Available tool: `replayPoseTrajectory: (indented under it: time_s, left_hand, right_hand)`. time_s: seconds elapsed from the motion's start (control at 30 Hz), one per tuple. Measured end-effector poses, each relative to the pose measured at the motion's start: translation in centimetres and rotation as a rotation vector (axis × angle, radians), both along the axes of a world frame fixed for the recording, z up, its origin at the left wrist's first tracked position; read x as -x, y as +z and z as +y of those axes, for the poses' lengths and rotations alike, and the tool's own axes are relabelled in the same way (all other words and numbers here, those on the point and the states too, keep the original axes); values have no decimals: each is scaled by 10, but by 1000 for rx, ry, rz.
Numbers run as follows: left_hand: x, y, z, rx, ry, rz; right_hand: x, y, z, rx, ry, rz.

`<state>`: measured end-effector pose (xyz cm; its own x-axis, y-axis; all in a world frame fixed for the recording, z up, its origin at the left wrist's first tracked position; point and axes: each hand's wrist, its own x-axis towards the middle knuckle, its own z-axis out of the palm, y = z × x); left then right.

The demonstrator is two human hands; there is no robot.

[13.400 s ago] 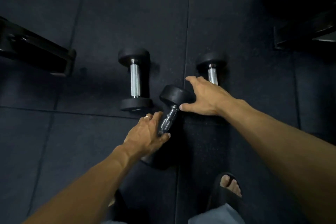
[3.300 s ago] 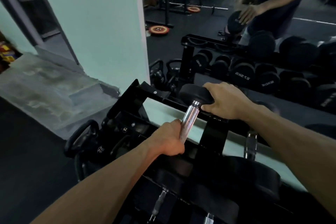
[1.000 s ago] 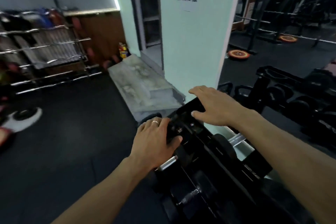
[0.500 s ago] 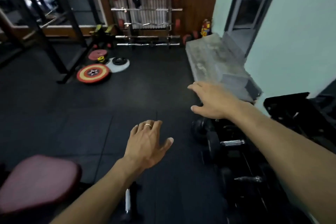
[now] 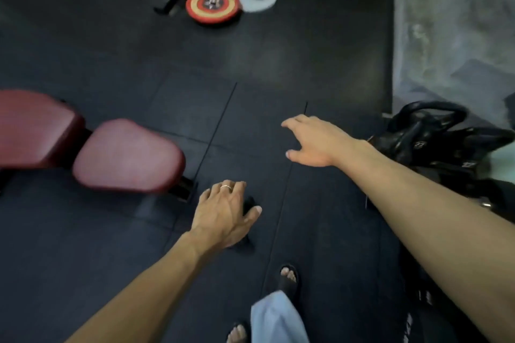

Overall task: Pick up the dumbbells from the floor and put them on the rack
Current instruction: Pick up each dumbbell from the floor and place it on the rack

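My left hand [image 5: 224, 213], with a ring on one finger, hovers palm down with relaxed fingers over the black rubber floor. Just under and beside it shows a dark shape that looks like a black dumbbell [image 5: 249, 205], mostly hidden by the hand. My right hand [image 5: 313, 140] reaches forward, spread and holding nothing. The black end of the rack [image 5: 462, 172] stands at the right edge, blurred, beside my right forearm.
A maroon padded bench [image 5: 126, 156] stands at the left. Black kettlebells [image 5: 430, 131] sit by the rack. A grey concrete step [image 5: 451, 36] fills the upper right. Coloured weight plates [image 5: 213, 5] lie far ahead. My sandalled feet [image 5: 288, 277] are below.
My view has swung away from the rack and down to the floor. Both hands have left the racked dumbbell and now hang free, the left one low over the floor.
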<state>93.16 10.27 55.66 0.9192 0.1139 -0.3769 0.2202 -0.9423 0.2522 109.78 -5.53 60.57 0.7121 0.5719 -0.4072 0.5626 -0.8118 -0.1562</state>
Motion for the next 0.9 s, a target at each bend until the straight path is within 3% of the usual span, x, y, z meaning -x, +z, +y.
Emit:
replayPoseTrajectory:
  time_s: [0.17,0.53,0.73,0.9]
  left_hand:
    - [-19,-113,19,21,65,132]
    - [-32,-440,67,78,142,440]
    - [-40,-569,69,111,192,497]
    - [-46,-629,67,132,280,521]
  right_hand:
    - [-33,-124,45,6,92,109]
    - [-51,-454,113,123,113,318]
    - [-52,-568,140,128,126,371]
    - [-43,-637,158,130,147,396]
